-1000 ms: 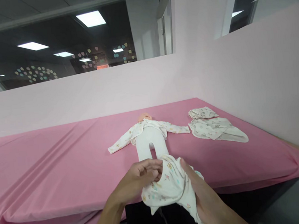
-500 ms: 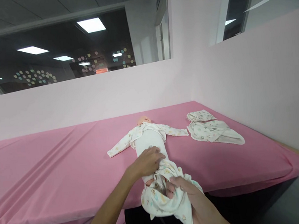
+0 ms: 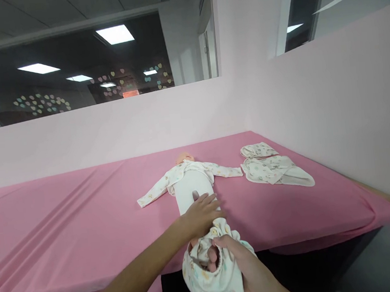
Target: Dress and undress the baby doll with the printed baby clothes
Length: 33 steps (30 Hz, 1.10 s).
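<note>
Before the pale wall (image 3: 110,136), on the pink sheet (image 3: 84,222), the doll (image 3: 191,183) is lying lengthwise, head pointing away, legs toward the person. The patterned garment (image 3: 203,287) is hanging bunched just nearer than the left hand (image 3: 202,216), opening facing up; the right hand (image 3: 246,263) is clamping its rim. The left is covering a leg, its grip unclear.

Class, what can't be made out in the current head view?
All in the head view:
Palm of the left hand: hidden by the hand's back.
Part of the doll beneath that hand: covered by it.
Lowest part of the printed baby garment: cut off by the bottom edge.
Exact prints on the clothes at right: too small.
</note>
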Tool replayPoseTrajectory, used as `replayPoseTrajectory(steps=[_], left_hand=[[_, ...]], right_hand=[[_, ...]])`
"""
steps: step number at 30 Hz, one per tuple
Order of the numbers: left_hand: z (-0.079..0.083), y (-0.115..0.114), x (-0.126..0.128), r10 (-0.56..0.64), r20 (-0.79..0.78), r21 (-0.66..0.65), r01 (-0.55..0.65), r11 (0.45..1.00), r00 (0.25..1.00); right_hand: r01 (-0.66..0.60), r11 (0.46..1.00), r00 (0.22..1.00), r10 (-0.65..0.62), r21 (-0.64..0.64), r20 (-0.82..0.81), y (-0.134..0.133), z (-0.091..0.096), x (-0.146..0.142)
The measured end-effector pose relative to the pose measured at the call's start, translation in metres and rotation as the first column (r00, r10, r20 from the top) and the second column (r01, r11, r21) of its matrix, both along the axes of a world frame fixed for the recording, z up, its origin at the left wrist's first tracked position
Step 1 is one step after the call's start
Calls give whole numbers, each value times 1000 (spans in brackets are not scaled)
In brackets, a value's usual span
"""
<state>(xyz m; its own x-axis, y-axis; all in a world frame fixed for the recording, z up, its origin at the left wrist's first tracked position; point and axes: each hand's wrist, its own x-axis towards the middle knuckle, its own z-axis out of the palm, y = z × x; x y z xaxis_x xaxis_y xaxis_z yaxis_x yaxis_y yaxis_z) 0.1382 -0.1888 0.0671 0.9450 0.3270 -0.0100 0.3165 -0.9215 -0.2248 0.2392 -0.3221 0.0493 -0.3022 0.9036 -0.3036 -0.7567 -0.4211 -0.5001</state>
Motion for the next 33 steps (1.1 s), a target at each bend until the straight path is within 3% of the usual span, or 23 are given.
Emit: replayPoseTrajectory(steps=[6, 10, 12, 15, 18, 21, 24, 28, 33], left_hand=[[-6, 7, 6, -37, 25, 156, 33, 987, 999], [3, 12, 13, 2, 63, 229, -16, 973, 998], [10, 18, 15, 61, 160, 155, -86, 984, 985], [20, 26, 14, 158, 330, -64, -145, 987, 931], [25, 29, 9, 193, 387, -165, -138, 977, 902], [24, 23, 5, 179, 356, -161, -128, 979, 917], [13, 14, 4, 153, 247, -50, -145, 988, 957], [-3, 6, 9, 181, 114, 119, -195, 974, 977], [-9, 1, 16, 235, 50, 170, -240, 956, 971]], right_hand=[[-78, 996, 997, 78, 43, -5, -5, -4, 1], [-93, 992, 996, 91, 88, 26, -7, -10, -3], [-93, 992, 996, 92, 85, 21, -7, -12, -4], [-84, 995, 996, 85, 61, -14, -6, -14, -3], [71, 997, 993, -75, -41, -90, -2, -11, 6], [217, 973, 971, -224, -78, -88, 2, -5, 19], [283, 959, 957, -284, -20, -64, 6, 4, 29], [270, 963, 961, -268, 23, -67, 7, 18, 30], [252, 968, 968, -252, 14, -16, 8, 24, 25]])
